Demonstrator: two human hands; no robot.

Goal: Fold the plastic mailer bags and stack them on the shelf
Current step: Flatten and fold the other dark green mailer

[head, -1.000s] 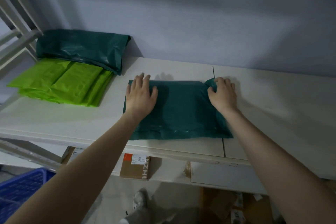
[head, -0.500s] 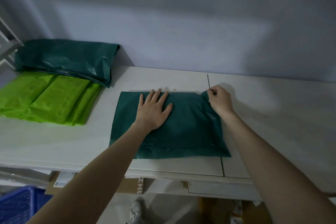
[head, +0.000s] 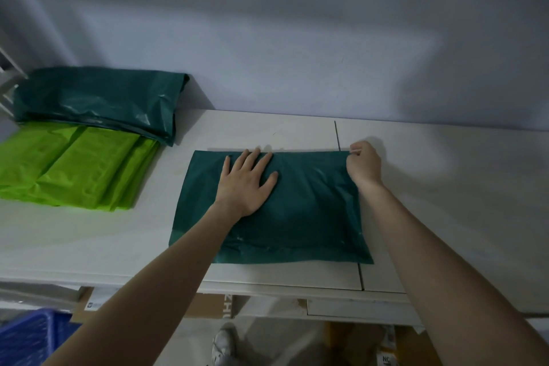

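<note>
Head view: my left hand [head: 248, 184] lies flat, fingers spread wide, pressing the dark green mailer [head: 303, 211] onto the white shelf [head: 445, 187]. My right hand [head: 364, 165] pinches its far right corner. To fold cleanly, I should probably keep the palm anchored and carry that corner across, edges aligned. Folded stacks [head: 89, 134] wait at left.
</note>
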